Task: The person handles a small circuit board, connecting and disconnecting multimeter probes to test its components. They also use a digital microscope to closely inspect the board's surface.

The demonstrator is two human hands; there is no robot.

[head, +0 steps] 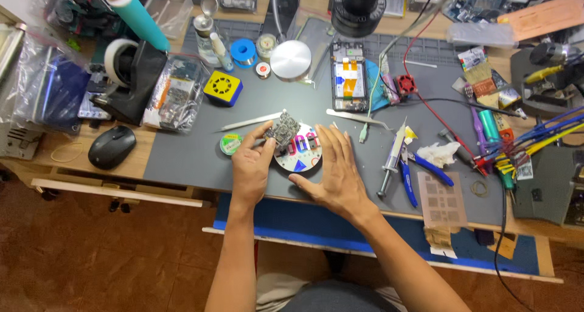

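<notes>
Tilting circuit board [282, 130] in left fingers [266, 137]

Grey circuit board [282, 130], multicoloured disc [299, 153]

- The right hand [333, 169] covers the right edge of the round disc [298, 151].
- The left hand [252, 163] hides the circuit board's [282, 129] lower left corner.
- The microscope [358, 5] is cut off by the top edge.
- The clear bag's [179, 96] contents are too blurred to tell.
</notes>
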